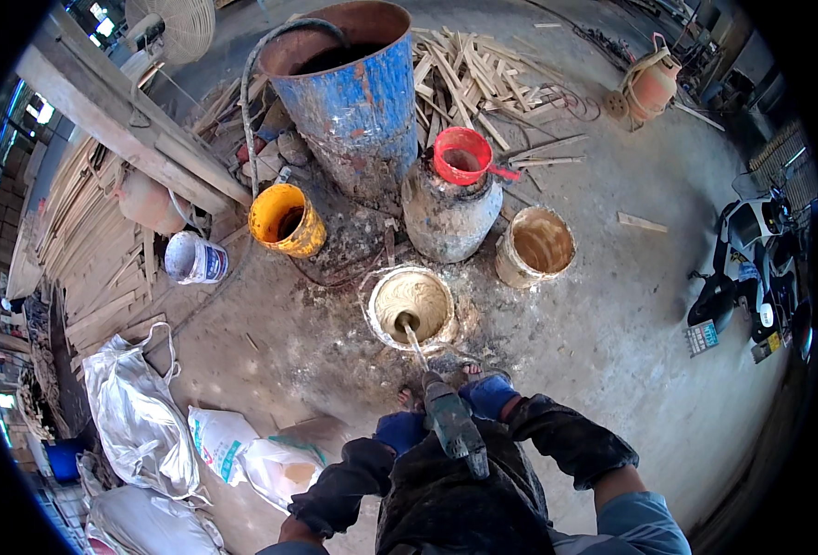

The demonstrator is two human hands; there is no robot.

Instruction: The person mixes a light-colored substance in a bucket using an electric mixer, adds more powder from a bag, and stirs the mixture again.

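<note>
Both my hands wear blue gloves. My right hand [489,396] is closed at the right side of a dark green power mixing drill [455,427]. My left hand [399,431] is closed at the drill's left side, its fingers partly hidden. The drill's metal shaft [415,348] slants down into a bucket [371,319] on the floor just beyond my feet. Thick cream-coloured paste [420,295] with swirl marks fills much of this bucket. Whatever is on the shaft's lower end is sunk in the paste.
Beyond stand a yellow bucket [313,236], a white bucket [179,257], a pale bucket [514,266], a tall blue drum [353,111], and a red scoop [449,148] on a crusted container [446,222]. White sacks [136,416] lie left; wood strips [473,69] behind; a scooter [751,250] right.
</note>
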